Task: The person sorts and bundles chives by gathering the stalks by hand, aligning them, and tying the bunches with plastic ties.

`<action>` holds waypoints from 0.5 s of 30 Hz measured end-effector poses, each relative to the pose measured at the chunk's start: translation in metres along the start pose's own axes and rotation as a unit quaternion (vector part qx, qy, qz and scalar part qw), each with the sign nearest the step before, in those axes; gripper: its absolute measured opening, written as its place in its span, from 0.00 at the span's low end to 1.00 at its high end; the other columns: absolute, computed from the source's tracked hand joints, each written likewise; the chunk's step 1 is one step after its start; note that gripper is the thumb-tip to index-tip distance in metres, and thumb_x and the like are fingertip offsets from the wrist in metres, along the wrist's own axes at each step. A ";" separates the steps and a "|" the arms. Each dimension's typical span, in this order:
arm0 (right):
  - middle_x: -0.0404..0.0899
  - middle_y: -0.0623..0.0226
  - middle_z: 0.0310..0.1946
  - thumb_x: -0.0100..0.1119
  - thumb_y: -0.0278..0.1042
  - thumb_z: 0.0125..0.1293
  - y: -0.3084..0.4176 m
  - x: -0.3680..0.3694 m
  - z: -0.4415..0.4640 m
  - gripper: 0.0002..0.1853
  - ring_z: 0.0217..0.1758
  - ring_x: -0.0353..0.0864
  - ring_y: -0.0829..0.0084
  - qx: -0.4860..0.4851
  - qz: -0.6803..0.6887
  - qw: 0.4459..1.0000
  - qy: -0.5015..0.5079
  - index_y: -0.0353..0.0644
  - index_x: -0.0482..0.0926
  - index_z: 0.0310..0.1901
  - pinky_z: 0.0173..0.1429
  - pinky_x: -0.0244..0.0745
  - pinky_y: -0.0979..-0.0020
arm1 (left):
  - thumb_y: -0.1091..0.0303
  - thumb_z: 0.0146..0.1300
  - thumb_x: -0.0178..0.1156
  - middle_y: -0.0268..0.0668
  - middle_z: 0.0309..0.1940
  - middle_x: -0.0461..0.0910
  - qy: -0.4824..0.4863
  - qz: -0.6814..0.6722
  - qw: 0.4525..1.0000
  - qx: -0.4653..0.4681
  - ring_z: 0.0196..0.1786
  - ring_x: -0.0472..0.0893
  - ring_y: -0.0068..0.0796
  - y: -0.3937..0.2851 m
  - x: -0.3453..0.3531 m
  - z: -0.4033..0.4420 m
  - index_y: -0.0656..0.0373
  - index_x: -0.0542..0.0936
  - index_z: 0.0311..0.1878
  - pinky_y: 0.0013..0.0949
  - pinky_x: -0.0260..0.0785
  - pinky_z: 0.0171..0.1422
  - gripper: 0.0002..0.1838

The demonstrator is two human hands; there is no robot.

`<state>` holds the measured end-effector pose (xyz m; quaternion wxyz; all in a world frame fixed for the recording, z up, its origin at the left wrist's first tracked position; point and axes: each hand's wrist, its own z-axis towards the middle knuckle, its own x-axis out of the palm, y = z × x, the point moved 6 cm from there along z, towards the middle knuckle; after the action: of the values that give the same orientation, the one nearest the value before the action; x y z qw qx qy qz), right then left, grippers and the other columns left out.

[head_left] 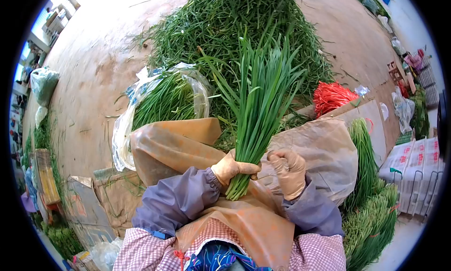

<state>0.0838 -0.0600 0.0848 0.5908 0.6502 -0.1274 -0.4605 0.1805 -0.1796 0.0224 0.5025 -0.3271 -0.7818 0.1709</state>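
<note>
My gloved left hand point(233, 168) is wrapped round a bunch of garlic chives point(258, 106) close to its pale cut ends. The long green leaves fan out upward and away from me. Just right of the stems, apart from them, my gloved right hand point(288, 173) has its fingers curled in; whether anything is inside them is hidden. A translucent brown apron point(244, 224) covers my lap and knees. Beyond my left knee, a clear plastic bag point(123, 135) holds more green stalks point(164, 99).
A large heap of loose green leaves point(206, 31) lies ahead on the floor point(98, 69). Red ties point(331, 98) sit beyond my right knee. Bundled chives point(371, 219) are stacked at my right, near white packages point(413, 172). Flattened cardboard point(117, 196) lies at left.
</note>
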 end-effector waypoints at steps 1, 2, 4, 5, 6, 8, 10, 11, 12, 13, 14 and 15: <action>0.82 0.65 0.28 0.63 0.32 0.66 0.000 0.001 0.000 0.08 0.33 0.80 0.74 0.017 0.038 0.999 0.005 0.36 0.82 0.36 0.40 0.74 0.71 | 0.73 0.51 0.68 0.38 0.31 0.77 0.026 -0.032 0.999 -0.009 0.29 0.77 0.29 0.001 0.002 -0.001 0.61 0.72 0.61 0.33 0.72 0.39 0.31; 0.82 0.66 0.28 0.63 0.32 0.67 0.001 0.000 0.003 0.07 0.33 0.79 0.75 0.033 0.075 0.997 0.008 0.36 0.81 0.36 0.40 0.74 0.71 | 0.72 0.51 0.68 0.39 0.30 0.77 0.053 -0.064 0.996 -0.019 0.28 0.76 0.29 0.001 0.004 -0.004 0.61 0.71 0.61 0.33 0.71 0.38 0.32; 0.82 0.67 0.28 0.62 0.31 0.68 -0.007 -0.008 0.008 0.06 0.33 0.79 0.76 0.072 0.151 0.986 -0.018 0.37 0.81 0.36 0.40 0.74 0.72 | 0.70 0.50 0.68 0.39 0.27 0.74 0.140 -0.125 0.982 -0.019 0.26 0.73 0.29 -0.002 0.012 -0.007 0.60 0.70 0.64 0.33 0.67 0.34 0.34; 0.82 0.66 0.30 0.61 0.30 0.68 -0.002 -0.020 0.013 0.06 0.33 0.79 0.76 0.041 0.165 0.983 -0.063 0.36 0.80 0.37 0.41 0.74 0.72 | 0.70 0.50 0.68 0.39 0.26 0.73 0.159 -0.133 0.978 -0.023 0.25 0.73 0.29 -0.002 0.012 -0.008 0.60 0.70 0.64 0.33 0.66 0.34 0.35; 0.82 0.65 0.31 0.61 0.30 0.69 0.005 -0.034 0.017 0.06 0.34 0.79 0.76 0.009 0.180 0.978 -0.105 0.36 0.80 0.38 0.42 0.74 0.72 | 0.70 0.50 0.68 0.39 0.26 0.73 0.177 -0.144 0.973 -0.027 0.25 0.73 0.29 -0.001 0.011 -0.009 0.60 0.70 0.64 0.33 0.66 0.33 0.35; 0.83 0.64 0.34 0.59 0.30 0.70 0.023 -0.059 0.024 0.06 0.36 0.79 0.76 -0.073 0.173 0.965 -0.182 0.36 0.79 0.39 0.45 0.74 0.72 | 0.71 0.50 0.68 0.38 0.25 0.72 0.203 -0.170 0.964 -0.024 0.24 0.72 0.29 0.000 0.014 -0.012 0.60 0.70 0.65 0.33 0.64 0.31 0.35; 0.83 0.63 0.38 0.58 0.30 0.71 0.046 -0.083 0.033 0.06 0.38 0.78 0.76 -0.175 0.131 0.942 -0.255 0.36 0.79 0.41 0.48 0.74 0.72 | 0.68 0.49 0.70 0.37 0.25 0.72 0.209 -0.157 0.964 -0.040 0.23 0.71 0.28 0.002 0.016 -0.013 0.62 0.70 0.64 0.31 0.64 0.30 0.36; 0.82 0.63 0.39 0.57 0.30 0.71 0.061 -0.091 0.041 0.06 0.39 0.78 0.75 -0.219 0.113 0.942 -0.227 0.36 0.79 0.41 0.49 0.74 0.72 | 0.67 0.48 0.71 0.37 0.25 0.72 0.213 -0.149 0.964 -0.047 0.23 0.71 0.27 0.002 0.017 -0.014 0.63 0.69 0.63 0.30 0.64 0.30 0.37; 0.82 0.63 0.40 0.57 0.29 0.71 0.078 -0.098 0.050 0.06 0.40 0.78 0.75 -0.263 0.095 0.939 -0.199 0.37 0.79 0.42 0.50 0.74 0.72 | 0.67 0.48 0.71 0.38 0.24 0.72 0.218 -0.142 0.964 -0.052 0.22 0.71 0.27 0.002 0.018 -0.014 0.64 0.69 0.64 0.30 0.64 0.30 0.37; 0.82 0.63 0.42 0.57 0.29 0.71 0.088 -0.103 0.059 0.05 0.41 0.78 0.75 -0.305 0.076 0.934 -0.171 0.37 0.79 0.42 0.50 0.73 0.73 | 0.69 0.50 0.69 0.38 0.24 0.72 0.229 -0.140 0.962 -0.054 0.22 0.71 0.27 0.003 0.019 -0.014 0.63 0.69 0.64 0.31 0.63 0.30 0.36; 0.82 0.64 0.41 0.56 0.29 0.71 0.087 -0.106 0.071 0.05 0.40 0.78 0.76 -0.300 0.049 0.939 -0.162 0.37 0.79 0.42 0.49 0.73 0.74 | 0.70 0.51 0.68 0.37 0.23 0.71 0.239 -0.139 0.959 -0.055 0.22 0.71 0.27 0.004 0.018 -0.013 0.62 0.69 0.64 0.32 0.63 0.29 0.35; 0.82 0.66 0.40 0.56 0.29 0.71 0.086 -0.109 0.082 0.05 0.39 0.78 0.77 -0.294 0.022 0.943 -0.152 0.37 0.79 0.43 0.48 0.73 0.75 | 0.71 0.52 0.67 0.37 0.23 0.71 0.249 -0.138 0.957 -0.057 0.21 0.71 0.27 0.005 0.017 -0.013 0.61 0.69 0.64 0.33 0.62 0.29 0.34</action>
<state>-0.0047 -0.0596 0.2199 0.7395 0.3665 -0.0892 -0.5576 0.1890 -0.1648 0.0365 0.6808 -0.2764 -0.6776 -0.0317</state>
